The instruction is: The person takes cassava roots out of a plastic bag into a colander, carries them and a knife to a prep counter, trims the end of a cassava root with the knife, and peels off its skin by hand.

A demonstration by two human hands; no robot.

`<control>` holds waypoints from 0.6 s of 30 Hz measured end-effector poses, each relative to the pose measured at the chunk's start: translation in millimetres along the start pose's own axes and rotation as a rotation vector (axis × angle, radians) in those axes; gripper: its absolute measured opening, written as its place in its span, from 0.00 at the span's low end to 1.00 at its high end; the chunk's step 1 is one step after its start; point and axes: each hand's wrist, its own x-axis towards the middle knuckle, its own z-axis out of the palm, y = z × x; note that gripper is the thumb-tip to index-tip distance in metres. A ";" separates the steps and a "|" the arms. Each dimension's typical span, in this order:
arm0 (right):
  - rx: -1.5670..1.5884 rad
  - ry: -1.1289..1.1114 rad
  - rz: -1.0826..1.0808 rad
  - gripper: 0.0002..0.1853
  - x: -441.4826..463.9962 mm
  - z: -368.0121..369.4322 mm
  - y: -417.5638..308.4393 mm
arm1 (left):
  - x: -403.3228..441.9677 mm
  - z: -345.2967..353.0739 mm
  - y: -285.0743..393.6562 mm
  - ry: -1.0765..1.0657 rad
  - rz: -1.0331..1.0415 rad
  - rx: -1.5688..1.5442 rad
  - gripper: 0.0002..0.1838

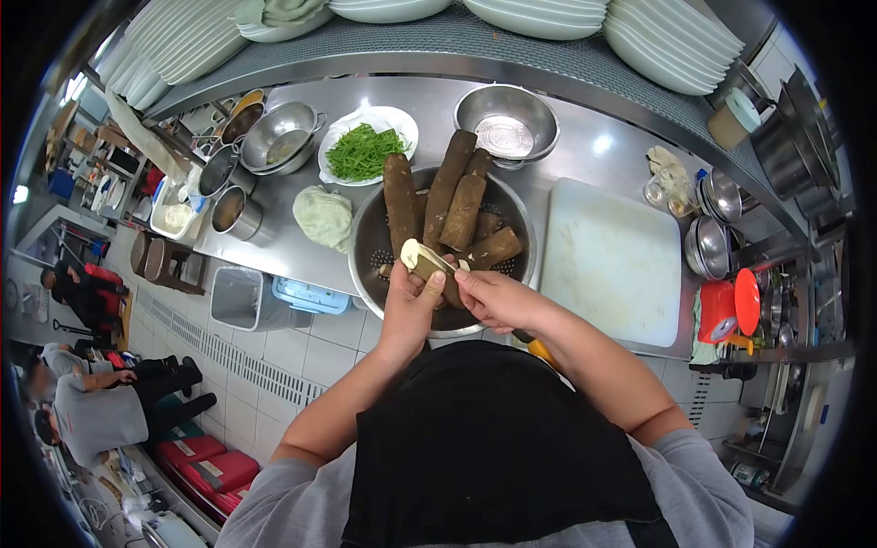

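Note:
A large steel colander [523, 215] in front of me holds several thick, brown-skinned, long roots that look like yams [446, 196]. Over its near rim, my left hand [408, 306] grips a piece of root [423, 263] whose upper end is cut, showing pale cream flesh. Closed around a knife, my right hand [493, 297] touches the same piece from the right. The narrow blade [442, 262] lies along the root, mostly hidden by fingers. A black-and-yellow handle end [543, 353] shows below my right wrist.
A white cutting board [610, 260] lies right of the colander. Behind are a plate of cut greens [365, 151] and a steel bowl [507, 128]; a crumpled cloth [323, 217] lies left. A shelf of plates [671, 46] overhangs the counter. People [100, 402] are at far left.

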 end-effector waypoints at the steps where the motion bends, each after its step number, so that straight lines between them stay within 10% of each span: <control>1: 0.138 -0.078 0.073 0.27 0.1 -1.5 1.2 | -0.1 -1.1 1.0 -0.012 -0.017 0.002 0.23; 5: -0.032 -0.054 0.044 0.28 8.1 -2.8 6.9 | 4.2 -7.8 4.3 -0.039 -0.032 -0.002 0.24; 7: -0.689 0.342 -0.259 0.26 -2.2 8.4 5.6 | 5.6 -7.7 10.4 0.018 -0.011 -0.079 0.23; 18: -0.736 0.338 -0.141 0.33 -30.0 10.7 -7.2 | -1.3 4.4 23.2 -0.047 -0.036 -0.085 0.25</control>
